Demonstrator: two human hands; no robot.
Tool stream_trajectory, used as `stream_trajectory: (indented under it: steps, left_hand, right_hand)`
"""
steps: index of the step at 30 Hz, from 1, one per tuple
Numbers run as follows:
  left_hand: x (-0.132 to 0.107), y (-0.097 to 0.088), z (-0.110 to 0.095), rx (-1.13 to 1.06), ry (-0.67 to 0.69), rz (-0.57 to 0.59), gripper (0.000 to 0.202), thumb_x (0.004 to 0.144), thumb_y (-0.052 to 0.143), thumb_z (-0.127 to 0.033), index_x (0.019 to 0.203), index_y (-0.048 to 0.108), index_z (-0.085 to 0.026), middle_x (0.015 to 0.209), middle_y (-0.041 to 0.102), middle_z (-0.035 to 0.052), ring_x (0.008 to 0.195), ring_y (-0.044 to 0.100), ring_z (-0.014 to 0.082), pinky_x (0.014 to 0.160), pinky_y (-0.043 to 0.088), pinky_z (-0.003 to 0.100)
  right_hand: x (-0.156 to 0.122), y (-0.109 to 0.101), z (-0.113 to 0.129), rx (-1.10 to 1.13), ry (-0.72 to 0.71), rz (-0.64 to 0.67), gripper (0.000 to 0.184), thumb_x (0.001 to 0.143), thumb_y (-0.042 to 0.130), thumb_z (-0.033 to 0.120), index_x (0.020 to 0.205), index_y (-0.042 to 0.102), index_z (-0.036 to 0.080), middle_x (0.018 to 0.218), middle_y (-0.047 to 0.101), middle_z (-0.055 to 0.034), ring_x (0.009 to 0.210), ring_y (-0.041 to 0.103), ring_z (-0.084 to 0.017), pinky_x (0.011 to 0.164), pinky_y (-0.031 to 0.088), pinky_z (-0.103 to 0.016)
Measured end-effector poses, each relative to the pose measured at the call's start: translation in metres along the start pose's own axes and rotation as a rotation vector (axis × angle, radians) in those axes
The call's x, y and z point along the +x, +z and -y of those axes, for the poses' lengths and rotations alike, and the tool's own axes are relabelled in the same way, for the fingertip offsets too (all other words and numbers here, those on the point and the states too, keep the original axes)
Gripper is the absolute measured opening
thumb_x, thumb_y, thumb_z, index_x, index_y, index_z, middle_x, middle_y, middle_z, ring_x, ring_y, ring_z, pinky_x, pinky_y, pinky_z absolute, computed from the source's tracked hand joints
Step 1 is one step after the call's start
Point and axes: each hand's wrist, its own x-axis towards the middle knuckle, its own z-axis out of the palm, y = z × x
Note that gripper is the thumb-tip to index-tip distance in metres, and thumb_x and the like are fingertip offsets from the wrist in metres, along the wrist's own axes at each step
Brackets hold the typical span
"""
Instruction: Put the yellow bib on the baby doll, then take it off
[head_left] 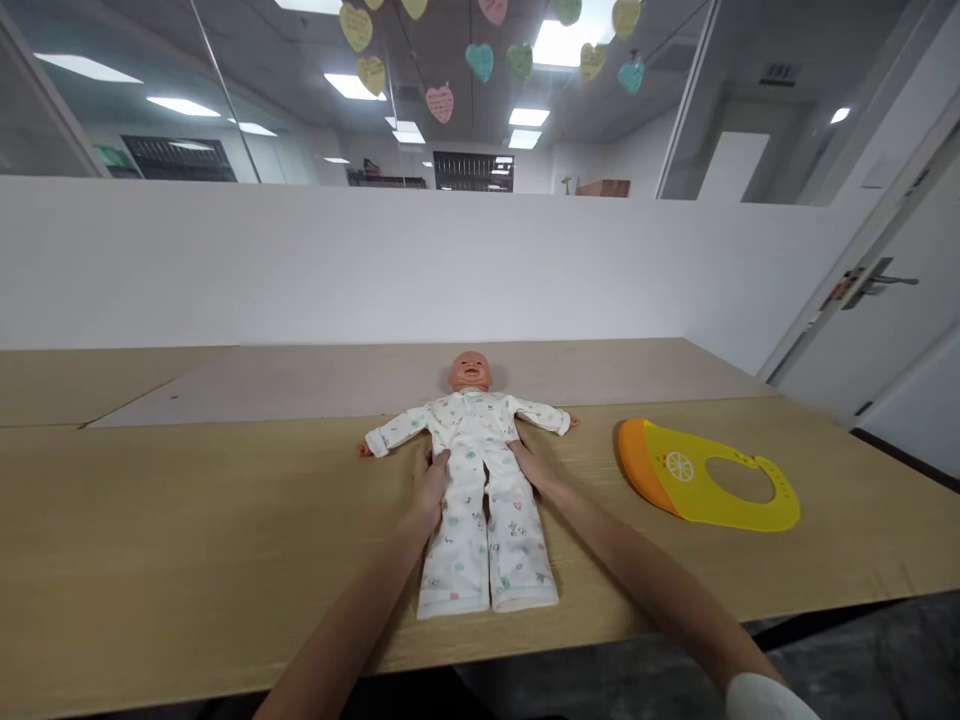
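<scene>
A baby doll [480, 470] in white patterned pyjamas lies on its back on the wooden table [187, 520], head away from me and arms spread. My left hand [430, 482] rests against the doll's left side at the waist, thumb over the cloth. My right hand [531, 466] lies against the other side of the waist, fingers along the torso. Both hands hold the doll's body between them. A yellow and orange silicone bib [701, 477] lies flat to the right of the doll, apart from both hands.
A white partition wall [375, 260] stands behind the table. A door with a handle [874, 280] is at the right. The table's near edge runs just below the doll's feet. Paper hearts hang from the ceiling.
</scene>
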Motion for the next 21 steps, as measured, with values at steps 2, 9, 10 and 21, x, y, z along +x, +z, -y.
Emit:
stream_trajectory:
  steps: [2,9,10,21]
  left_hand:
    - [-0.029,-0.004,-0.001,0.009,-0.064,-0.017,0.044,0.086,0.057,-0.028,0.131,0.054,-0.024,0.144,0.055,0.0084,0.134,0.051,0.0244,0.115,0.038,0.039]
    - [-0.116,-0.021,-0.006,0.083,-0.158,0.064,0.063,0.079,0.060,-0.028,0.141,0.046,-0.027,0.153,0.046,0.0057,0.144,0.038,0.0261,0.120,0.031,0.040]
    - [-0.127,-0.026,-0.003,0.062,-0.173,0.083,0.065,0.076,0.062,-0.028,0.139,0.047,-0.028,0.154,0.046,0.0055,0.145,0.038,0.0266,0.119,0.033,0.039]
    - [-0.268,-0.080,0.062,0.141,-0.134,0.377,0.052,0.073,0.072,-0.046,0.123,0.066,-0.035,0.119,0.070,0.0122,0.107,0.067,0.0321,0.098,0.053,0.049]
  right_hand:
    - [-0.024,-0.003,-0.006,-0.037,0.042,0.014,0.075,0.085,0.044,0.036,0.156,0.033,0.014,0.159,0.029,-0.0033,0.150,0.029,-0.017,0.130,0.018,-0.036]
    - [-0.104,-0.021,-0.025,-0.189,-0.059,0.084,0.074,0.089,0.054,0.049,0.153,0.039,0.017,0.156,0.035,-0.0084,0.148,0.034,-0.023,0.129,0.020,-0.046]
    - [-0.114,-0.022,-0.025,-0.207,-0.080,0.101,0.072,0.090,0.054,0.049,0.153,0.040,0.018,0.156,0.035,-0.0079,0.148,0.035,-0.023,0.129,0.021,-0.047]
    - [-0.218,-0.032,-0.014,-0.313,-0.187,0.066,0.035,0.095,0.050,0.043,0.121,0.064,0.023,0.137,0.057,-0.0098,0.128,0.056,-0.022,0.114,0.045,-0.042]
